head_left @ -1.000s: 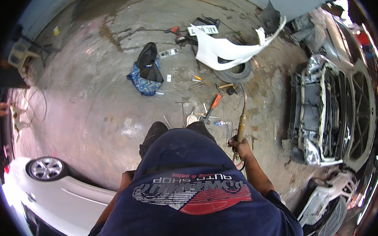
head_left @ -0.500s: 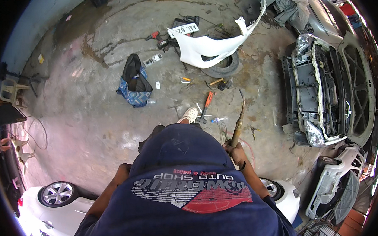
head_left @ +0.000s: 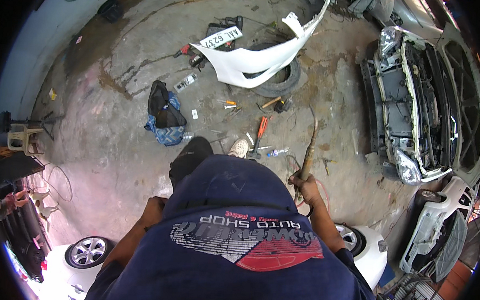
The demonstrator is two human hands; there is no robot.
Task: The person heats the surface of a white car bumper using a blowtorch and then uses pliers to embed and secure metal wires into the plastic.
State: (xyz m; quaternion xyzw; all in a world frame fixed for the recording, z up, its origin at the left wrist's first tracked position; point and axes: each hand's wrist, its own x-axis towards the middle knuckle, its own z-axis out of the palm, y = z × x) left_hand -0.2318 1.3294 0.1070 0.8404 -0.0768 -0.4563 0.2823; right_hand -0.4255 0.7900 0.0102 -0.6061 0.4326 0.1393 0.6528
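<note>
In my right hand is a gas torch with a brass-coloured body and a thin curved tip. My fingers are wrapped round its lower end, and the tip points away from me above the floor. A hose, reddish and thin, lies on the floor beside this hand. My left hand is low at my left side, against the dark blue shirt. Its fingers are mostly hidden, so I cannot make out whether it holds anything.
Ahead lie an orange-handled hammer, a blue bag, a clear bottle and a white car bumper over a tyre. An opened car front stands at right. White cars flank me behind, one showing its wheel.
My dark-clad left leg has come forward beside the pale shoe. The torch and my right hand have shifted slightly right in view, still gripped. The whole view has shifted a little.
</note>
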